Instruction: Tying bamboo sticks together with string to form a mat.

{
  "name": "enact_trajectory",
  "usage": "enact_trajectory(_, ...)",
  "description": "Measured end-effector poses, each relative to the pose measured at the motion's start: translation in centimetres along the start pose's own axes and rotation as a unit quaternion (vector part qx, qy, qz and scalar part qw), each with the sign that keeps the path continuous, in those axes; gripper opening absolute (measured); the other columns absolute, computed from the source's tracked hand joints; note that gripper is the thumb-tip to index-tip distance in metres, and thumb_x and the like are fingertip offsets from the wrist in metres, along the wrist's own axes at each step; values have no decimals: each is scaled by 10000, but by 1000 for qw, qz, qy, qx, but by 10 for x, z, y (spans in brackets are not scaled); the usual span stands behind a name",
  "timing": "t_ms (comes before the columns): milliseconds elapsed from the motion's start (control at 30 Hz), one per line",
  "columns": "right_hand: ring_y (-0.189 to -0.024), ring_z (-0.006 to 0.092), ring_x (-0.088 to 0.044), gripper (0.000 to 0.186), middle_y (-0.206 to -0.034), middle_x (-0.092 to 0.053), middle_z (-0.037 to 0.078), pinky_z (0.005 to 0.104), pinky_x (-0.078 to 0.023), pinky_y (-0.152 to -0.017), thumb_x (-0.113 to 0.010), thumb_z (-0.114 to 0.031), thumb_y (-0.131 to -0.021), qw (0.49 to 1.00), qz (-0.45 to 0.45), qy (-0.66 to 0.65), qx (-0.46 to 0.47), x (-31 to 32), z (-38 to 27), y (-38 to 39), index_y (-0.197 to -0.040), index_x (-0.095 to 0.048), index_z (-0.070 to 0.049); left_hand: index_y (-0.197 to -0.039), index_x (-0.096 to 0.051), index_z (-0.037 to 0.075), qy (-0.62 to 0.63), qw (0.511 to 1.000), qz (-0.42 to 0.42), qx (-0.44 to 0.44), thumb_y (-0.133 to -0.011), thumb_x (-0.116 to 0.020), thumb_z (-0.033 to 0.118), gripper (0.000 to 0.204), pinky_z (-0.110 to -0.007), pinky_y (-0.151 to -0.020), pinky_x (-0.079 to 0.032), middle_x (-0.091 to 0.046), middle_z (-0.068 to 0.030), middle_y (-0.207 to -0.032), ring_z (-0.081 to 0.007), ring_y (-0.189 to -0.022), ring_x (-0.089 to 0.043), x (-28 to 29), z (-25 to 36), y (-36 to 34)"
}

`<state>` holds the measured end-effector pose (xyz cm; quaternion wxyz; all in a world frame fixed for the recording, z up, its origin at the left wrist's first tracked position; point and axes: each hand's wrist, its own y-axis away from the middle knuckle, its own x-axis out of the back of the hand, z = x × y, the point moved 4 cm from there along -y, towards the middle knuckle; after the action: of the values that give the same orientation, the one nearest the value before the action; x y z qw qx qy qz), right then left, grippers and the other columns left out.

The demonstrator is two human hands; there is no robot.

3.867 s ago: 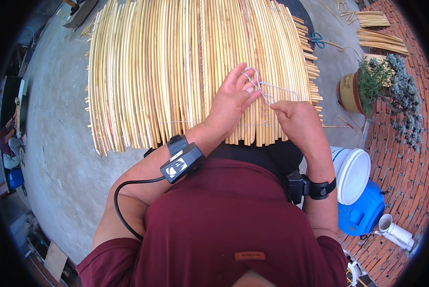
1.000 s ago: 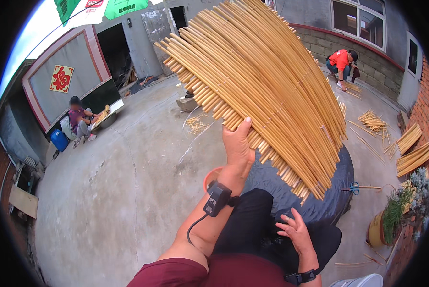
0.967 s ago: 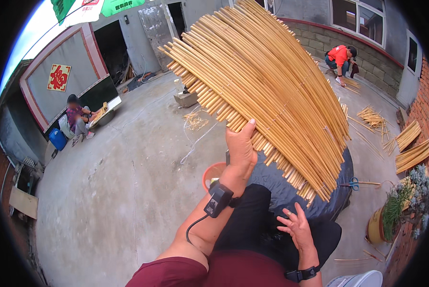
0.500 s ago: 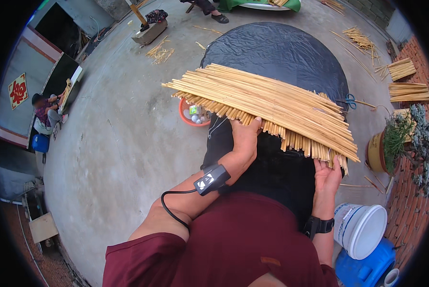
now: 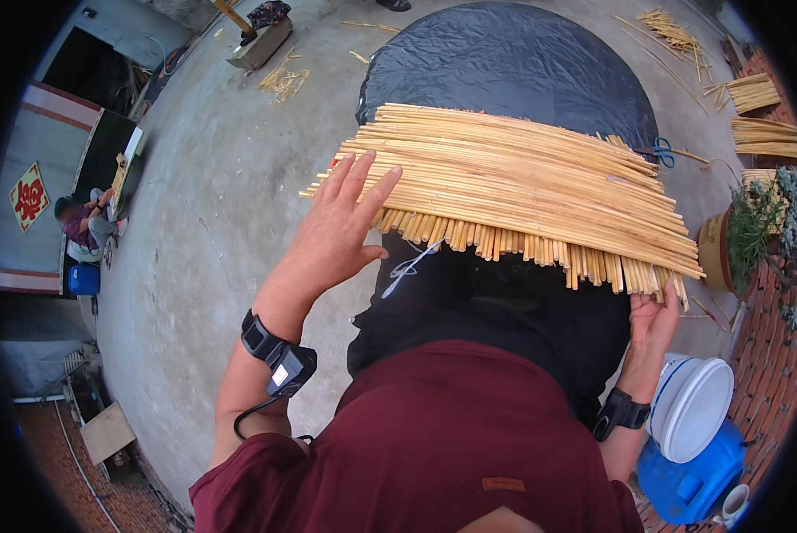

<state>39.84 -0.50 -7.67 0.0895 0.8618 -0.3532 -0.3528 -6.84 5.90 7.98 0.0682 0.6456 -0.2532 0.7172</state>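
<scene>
A wide, flat bundle of pale yellow sticks [image 5: 523, 191] lies level across my lap, its cut ends toward me. My left hand [image 5: 341, 226] is at the bundle's left end with fingers spread and palm facing the sticks, holding nothing. My right hand [image 5: 652, 320] holds the bundle's near right corner, with the fingertips against the stick ends. A thin white string [image 5: 407, 266] dangles from the near edge of the bundle over my black trousers. Each wrist carries a black band; a cable runs from the left one.
A round black sheet [image 5: 505, 62] covers the concrete beyond the bundle. Blue scissors [image 5: 663, 151], more stick bundles [image 5: 758, 93] and a potted plant [image 5: 745, 235] are on the right. By my right side stand a white bucket [image 5: 692, 404] and a blue container [image 5: 687, 484]. A person [image 5: 83, 226] sits far left.
The bundle, held up on end a second ago, has come down flat across my lap. My left hand has let go of it and opened; my right hand has moved to its right corner.
</scene>
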Motion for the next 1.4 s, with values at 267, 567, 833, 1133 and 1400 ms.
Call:
enact_trajectory(267, -1115, 271, -594, 397, -1265, -585, 133, 403, -530, -872, -502, -56, -887, 985, -106, -138, 18, 3, 29, 32, -1282, -505, -33, -1231, -584, 62, 12, 990, 2, -138, -742, -690, 38, 501, -449, -1046, -430, -617, -139, -1254, -327, -1211, -565, -62, -3, -13)
enact_trajectory(567, -1165, 208, -567, 354, -1275, -564, 77, 374, -533, -928, -573, -120, -985, 912, -303, 136, -242, -71, 153, 85, -1328, -490, -85, -1203, -559, -43, -27, 982, -56, -178, -812, -567, 111, 420, -466, -952, -476, -605, -227, -1220, -376, -1117, -597, -29, 116, -2)
enact_trajectory(833, -1221, 201, -529, 540, -1323, -526, 91, 352, -468, -1039, -671, -249, -936, 923, -318, -4, -219, -109, 153, 84, -1390, -431, -84, -1175, -535, -48, 110, 978, -111, -136, -814, -561, 44, 374, -495, -1060, -371, -527, -243, -1332, -390, -1294, -471, -52, 112, -2)
enact_trajectory(1133, -1226, 204, -527, 546, -1330, -524, 91, 357, -467, -1042, -671, -255, -936, 927, -307, 9, -217, -104, 145, 74, -1394, -427, -83, -1214, -527, -39, 164, 969, -153, -105, -824, -563, 3, 393, -507, -1059, -370, -510, -238, -1369, -397, -1307, -466, -54, 105, -14)
enact_trajectory(1400, -1230, 207, -526, 552, -1335, -522, 92, 362, -466, -1046, -670, -260, -935, 930, -289, 24, -226, -89, 139, 75, -1397, -424, -83, -1224, -540, -36, 194, 962, -172, -85, -830, -572, 2, 398, -507, -1049, -376, -511, -232, -1372, -394, -1300, -473, -57, 97, -16)
